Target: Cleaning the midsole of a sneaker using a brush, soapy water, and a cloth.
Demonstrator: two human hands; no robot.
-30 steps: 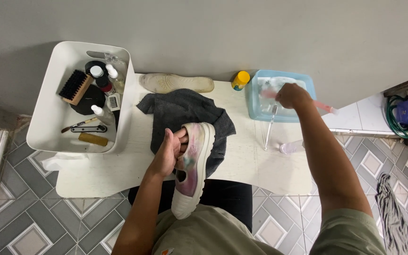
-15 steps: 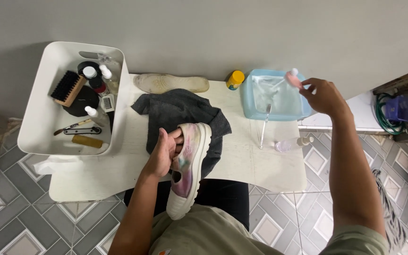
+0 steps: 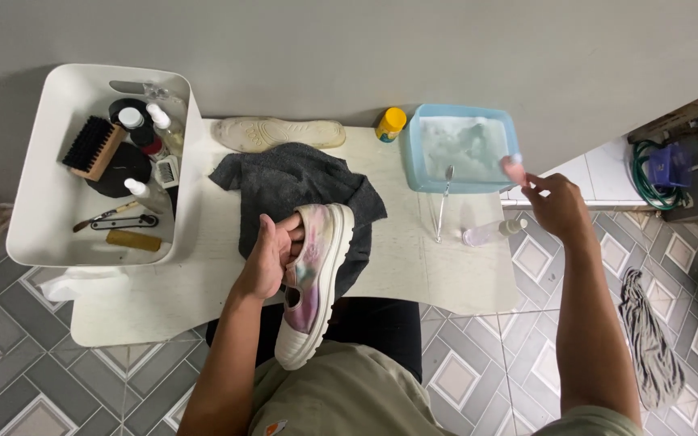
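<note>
A small yellow can (image 3: 390, 123) is standing at the table's back edge, just left of the blue tub. White-capped bottles (image 3: 149, 121) are crowding the white bin, and a clear bottle (image 3: 490, 232) is lying near the table's right edge.

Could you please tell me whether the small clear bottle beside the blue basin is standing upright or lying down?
Lying down. The clear bottle rests on its side on the white table, cap pointing right.

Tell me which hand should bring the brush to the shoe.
Right. The right hand already grips the small pink brush beside the blue basin; the left hand is occupied steadying the shoe.
</note>
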